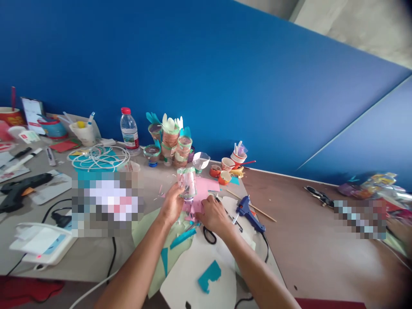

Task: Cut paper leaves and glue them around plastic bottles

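Observation:
My left hand (174,204) is closed around a clear plastic cup (187,180) with a pale green rim, held tilted above the table. Just right of it, my right hand (215,213) reaches down with curled fingers, its fingertips at small pink paper pieces (192,208); what they pinch is hidden. Behind both hands lies a larger pink sheet (207,183). A black scissor-like loop (210,236) shows below the right hand. Teal paper strips (183,238) and a green sheet (146,234) lie under my forearms, with a torn teal piece (210,277) on a white sheet (180,281).
A blue glue gun (249,212) and a wooden stick (257,207) lie right of my hands. Decorated cups (170,137) stand stacked behind, beside a water bottle (129,131). Leftward are coiled white cable (98,159), a black glue gun (22,189) and a power strip (54,244).

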A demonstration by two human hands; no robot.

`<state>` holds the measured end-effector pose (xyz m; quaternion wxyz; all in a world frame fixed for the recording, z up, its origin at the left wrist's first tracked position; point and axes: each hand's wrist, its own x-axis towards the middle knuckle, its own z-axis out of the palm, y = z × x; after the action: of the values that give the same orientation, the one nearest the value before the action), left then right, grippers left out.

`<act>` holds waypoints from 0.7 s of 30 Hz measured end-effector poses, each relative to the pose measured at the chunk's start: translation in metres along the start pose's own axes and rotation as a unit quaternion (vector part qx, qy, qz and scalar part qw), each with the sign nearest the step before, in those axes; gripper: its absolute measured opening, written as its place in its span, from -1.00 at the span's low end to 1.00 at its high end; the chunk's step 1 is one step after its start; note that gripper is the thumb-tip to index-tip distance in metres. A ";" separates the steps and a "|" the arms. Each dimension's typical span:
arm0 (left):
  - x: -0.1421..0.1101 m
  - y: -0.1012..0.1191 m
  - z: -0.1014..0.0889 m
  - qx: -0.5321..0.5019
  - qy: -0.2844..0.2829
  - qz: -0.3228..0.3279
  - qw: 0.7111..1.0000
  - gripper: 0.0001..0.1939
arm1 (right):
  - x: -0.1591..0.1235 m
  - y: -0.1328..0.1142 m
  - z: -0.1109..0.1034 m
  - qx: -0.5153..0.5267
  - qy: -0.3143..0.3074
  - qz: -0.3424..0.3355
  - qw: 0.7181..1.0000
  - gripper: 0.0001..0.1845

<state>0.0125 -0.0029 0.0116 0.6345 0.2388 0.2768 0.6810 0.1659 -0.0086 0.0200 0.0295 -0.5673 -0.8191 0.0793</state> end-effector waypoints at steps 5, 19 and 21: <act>-0.001 0.002 0.002 0.007 0.009 -0.006 1.000 -0.75 | 0.003 0.002 0.008 0.138 0.034 0.014 0.990 -0.92; -0.008 -0.012 0.005 0.160 -0.006 -0.001 0.987 -0.65 | 0.009 0.034 -0.016 0.812 0.181 -0.038 0.553 -0.78; -0.009 -0.014 0.004 0.194 -0.019 -0.002 0.981 -0.57 | 0.007 0.034 -0.016 0.794 0.199 -0.037 0.573 -0.80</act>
<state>0.0268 -0.0113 0.0054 0.5827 0.3693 0.3923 0.6084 0.1969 0.0114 0.0300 0.6336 -0.2872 -0.4210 0.5821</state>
